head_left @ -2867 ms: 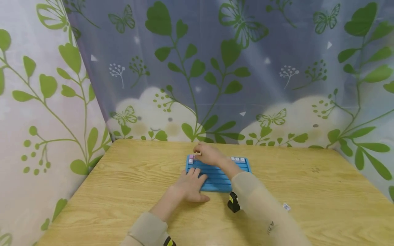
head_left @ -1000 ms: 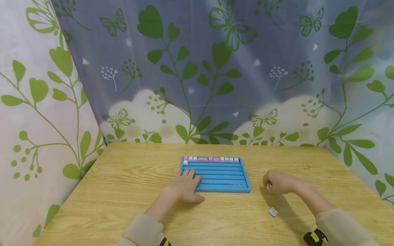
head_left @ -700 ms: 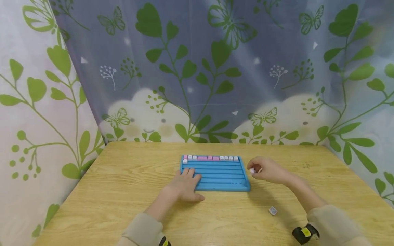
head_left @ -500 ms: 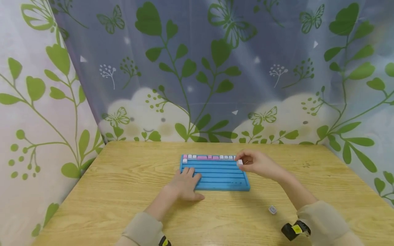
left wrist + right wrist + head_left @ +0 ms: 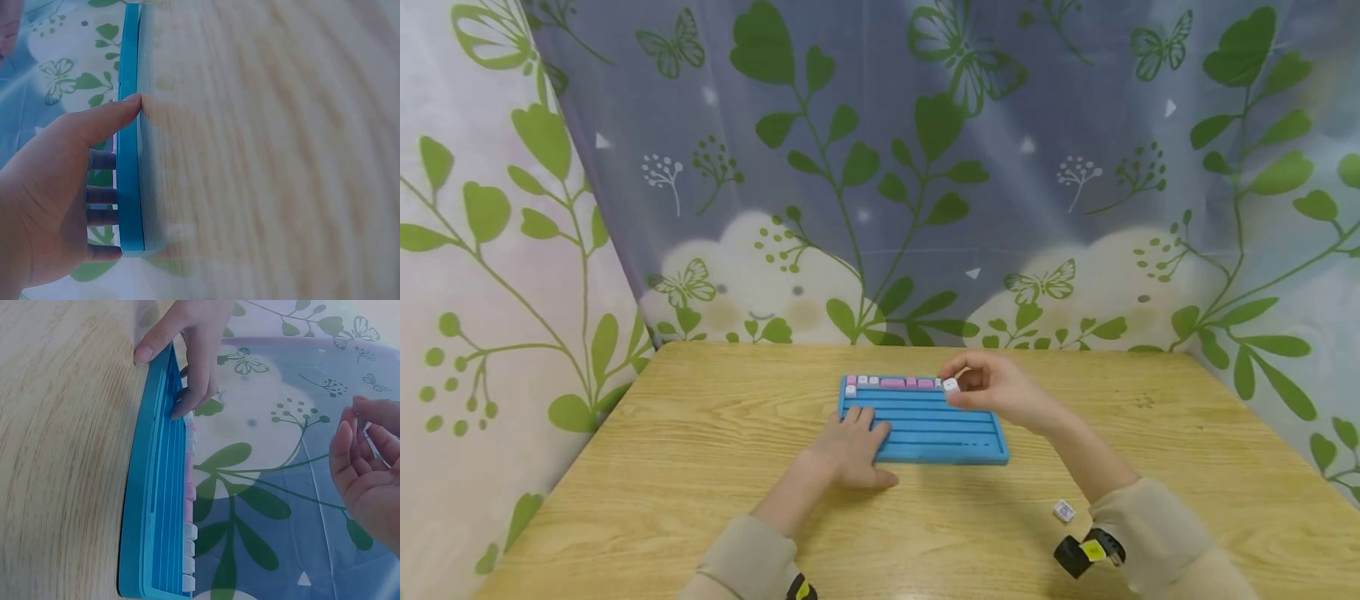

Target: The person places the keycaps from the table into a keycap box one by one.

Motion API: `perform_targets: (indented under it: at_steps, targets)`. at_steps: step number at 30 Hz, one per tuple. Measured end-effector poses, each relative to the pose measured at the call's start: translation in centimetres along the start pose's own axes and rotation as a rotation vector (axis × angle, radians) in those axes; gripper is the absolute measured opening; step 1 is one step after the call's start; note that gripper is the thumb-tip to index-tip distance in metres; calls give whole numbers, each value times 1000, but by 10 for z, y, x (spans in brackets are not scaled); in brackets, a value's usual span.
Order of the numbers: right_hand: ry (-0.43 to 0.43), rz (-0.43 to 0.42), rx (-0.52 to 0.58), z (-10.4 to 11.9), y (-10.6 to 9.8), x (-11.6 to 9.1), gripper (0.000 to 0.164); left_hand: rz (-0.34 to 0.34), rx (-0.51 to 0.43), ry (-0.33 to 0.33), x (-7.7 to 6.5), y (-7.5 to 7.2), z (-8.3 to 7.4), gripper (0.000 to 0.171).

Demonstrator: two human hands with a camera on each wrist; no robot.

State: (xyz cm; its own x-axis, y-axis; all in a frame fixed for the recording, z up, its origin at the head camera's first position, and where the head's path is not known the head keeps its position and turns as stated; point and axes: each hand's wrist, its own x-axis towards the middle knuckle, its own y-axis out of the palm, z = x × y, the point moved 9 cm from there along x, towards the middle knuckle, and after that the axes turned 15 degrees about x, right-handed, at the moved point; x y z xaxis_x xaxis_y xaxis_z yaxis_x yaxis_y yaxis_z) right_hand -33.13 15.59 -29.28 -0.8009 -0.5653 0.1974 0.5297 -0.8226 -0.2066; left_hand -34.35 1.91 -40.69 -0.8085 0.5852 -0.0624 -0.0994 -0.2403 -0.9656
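A blue keyboard-shaped tray (image 5: 947, 451) with long ridges lies on the table. White and pink keycaps (image 5: 892, 382) line its far row, and a single white keycap (image 5: 851, 390) sits below them at the left end. My left hand (image 5: 850, 454) rests on the tray's left side with spread fingers; in the left wrist view its thumb touches the blue front edge (image 5: 129, 181). Above the far right part of the tray, my right hand (image 5: 1003, 390) pinches a white-and-pink keycap (image 5: 951, 387) between thumb and fingers. The right wrist view shows that hand raised off the tray, its keycap mostly hidden.
One loose white keycap (image 5: 1063, 511) lies on the wooden table (image 5: 715, 467), right of the tray and close to the right wrist's black camera (image 5: 1078, 554). A leaf-patterned curtain (image 5: 880, 183) hangs behind the table.
My right hand picked up a keycap right of the tray and has carried it left over the tray's far right part. My left hand stays on the tray.
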Motion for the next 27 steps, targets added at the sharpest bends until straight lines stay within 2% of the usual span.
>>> perform_targets:
  at_steps: [9,18,23,27]
  targets:
    - [27,15,53,-13,5,9,25,-5,12,-8,1,1,2,78]
    - [8,-29,-137,-25,8,26,15,4,10,-1,1,1,2,78]
    - [37,-18,-167,-37,14,35,17,16,-4,-1,0,1,1,77]
    - [44,-10,-257,-43,18,42,18,15,-1,-1,0,1,1,77]
